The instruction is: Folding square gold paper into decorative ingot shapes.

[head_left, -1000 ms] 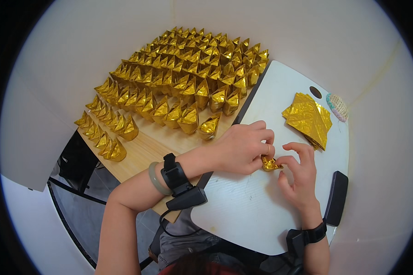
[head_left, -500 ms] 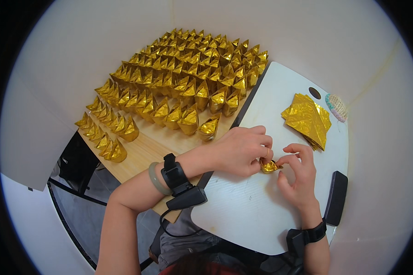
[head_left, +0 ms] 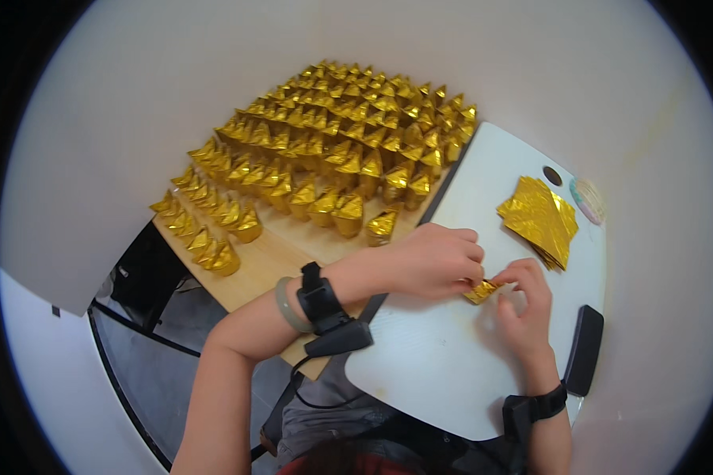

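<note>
A small folded gold foil paper piece [head_left: 481, 293] is between my hands, just above the white board [head_left: 420, 356]. My left hand [head_left: 436, 260] pinches its left side, and the fingers cover part of it. On the other side, my right hand [head_left: 524, 305] has its fingers bent, with the index fingertip and thumb closed on the piece's right end. Beyond my right hand lies a fanned stack of flat gold foil sheets [head_left: 540, 220]. To the left, many finished-looking gold paper ingots [head_left: 301, 198] stand in rows, one single ingot [head_left: 381, 228] nearest my left hand.
The ingots stand on a light wood table [head_left: 281, 257], whose near edge runs toward my left forearm. A crocheted pastel oval [head_left: 587, 201] lies by the board's far right corner, next to a dark oval hole [head_left: 552, 175]. A black bar [head_left: 585, 350] sits along the right edge.
The view has shifted slightly. My right fingers, spread before, have come in closer and now pinch the foil piece, which looks flatter and tilted. My left hand keeps its hold.
</note>
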Demonstrator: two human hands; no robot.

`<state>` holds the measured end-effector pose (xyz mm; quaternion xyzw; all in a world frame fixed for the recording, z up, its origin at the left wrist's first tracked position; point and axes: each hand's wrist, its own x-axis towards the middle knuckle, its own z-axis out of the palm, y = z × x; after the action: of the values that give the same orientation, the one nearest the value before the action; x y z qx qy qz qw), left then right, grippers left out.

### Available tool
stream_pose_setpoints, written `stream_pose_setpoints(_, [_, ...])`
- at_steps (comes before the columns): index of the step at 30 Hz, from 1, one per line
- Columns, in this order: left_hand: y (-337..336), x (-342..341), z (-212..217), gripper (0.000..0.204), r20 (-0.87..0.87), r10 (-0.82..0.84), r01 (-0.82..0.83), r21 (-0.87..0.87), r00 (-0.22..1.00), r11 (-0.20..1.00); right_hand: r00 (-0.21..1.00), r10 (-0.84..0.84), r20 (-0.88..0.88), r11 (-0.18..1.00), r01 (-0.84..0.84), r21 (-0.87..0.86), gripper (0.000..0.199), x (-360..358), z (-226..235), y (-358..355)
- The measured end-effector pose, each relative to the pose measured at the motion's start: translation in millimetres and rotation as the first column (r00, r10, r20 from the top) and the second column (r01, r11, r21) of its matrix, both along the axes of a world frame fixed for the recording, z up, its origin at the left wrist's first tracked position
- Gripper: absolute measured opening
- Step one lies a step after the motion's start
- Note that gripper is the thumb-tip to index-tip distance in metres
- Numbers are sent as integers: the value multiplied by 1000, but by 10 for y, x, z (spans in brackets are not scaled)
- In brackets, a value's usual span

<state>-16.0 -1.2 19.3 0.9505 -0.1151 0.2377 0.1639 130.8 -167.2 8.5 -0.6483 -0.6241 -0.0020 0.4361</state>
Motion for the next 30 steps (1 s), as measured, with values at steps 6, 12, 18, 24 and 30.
stream_pose_setpoints(6, [-247,-356,265,7,49,157,-161,117,986,980,981,-66,-180,991,86,105,31,-17,35,1])
stream_pose_setpoints(12, [-494,-1489,247,11,166,567,-574,-8,807,819,984,-40,-172,996,53,68,26,-78,25,49])
stream_pose_setpoints(18, [-203,-1997,-88,11,214,893,-910,-36,397,413,980,-60,-190,998,63,9,22,-38,-25,34])
stream_pose_setpoints(24, [-53,-2089,-240,11,204,946,-968,38,250,248,980,-25,-198,1000,23,-15,19,-26,-48,27])
stream_pose_setpoints(30, [9,-2065,-255,12,179,957,-973,73,227,217,980,-18,-196,999,9,-44,20,-32,-31,12])
